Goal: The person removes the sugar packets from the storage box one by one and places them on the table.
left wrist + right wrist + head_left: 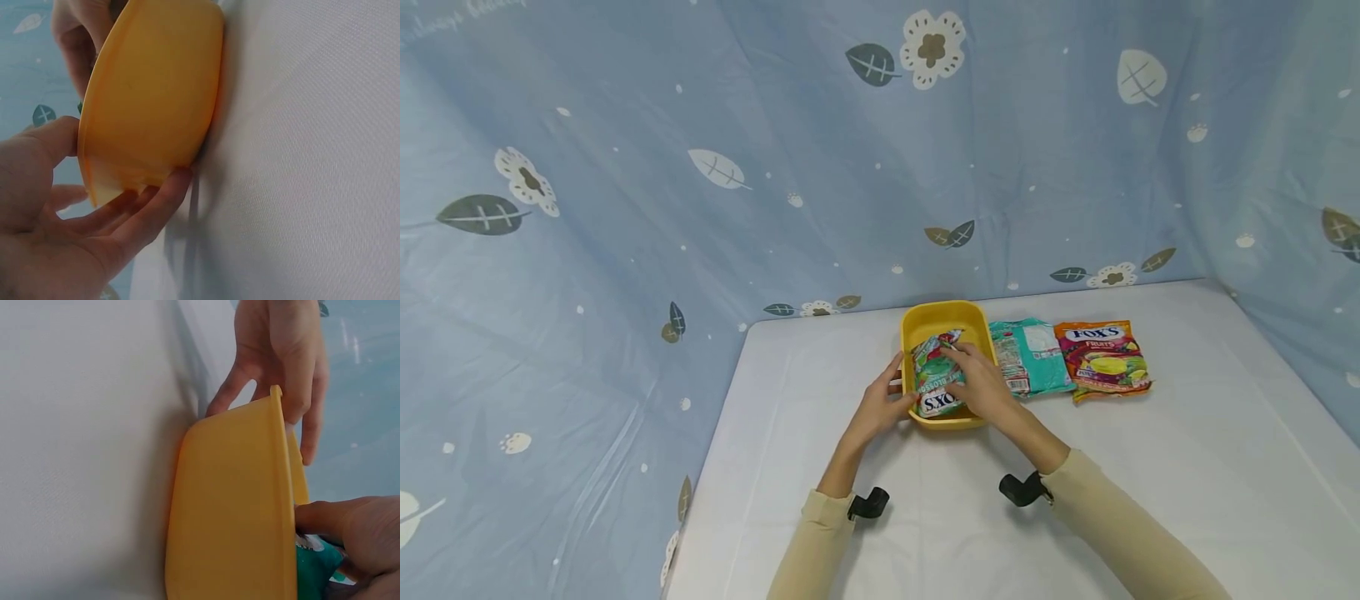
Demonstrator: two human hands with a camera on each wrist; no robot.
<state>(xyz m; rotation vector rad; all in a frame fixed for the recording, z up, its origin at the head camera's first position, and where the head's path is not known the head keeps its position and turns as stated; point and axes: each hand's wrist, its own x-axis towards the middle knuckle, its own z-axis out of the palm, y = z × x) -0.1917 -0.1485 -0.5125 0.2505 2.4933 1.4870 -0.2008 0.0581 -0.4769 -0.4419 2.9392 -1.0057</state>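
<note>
A yellow plastic tub (946, 423) stands on the white-covered table, with a green Fox's candy bag (931, 373) lying in it, its printed side up. At the tub's left side my left hand (877, 408) grips the wall, the thumb (59, 139) at the rim and the fingers spread along the outside. My right hand (987, 390) reaches over the right rim into the tub and holds the green bag between thumb and fingers. In the right wrist view, a crumpled green end of the bag (315, 565) shows beside the right thumb.
Just right of the tub lies a teal candy bag (1037, 358), back label up. Beside it is an orange and purple Fox's Fruits bag (1103, 358). A blue patterned curtain (850, 167) hangs behind the table (820, 367) and along its left.
</note>
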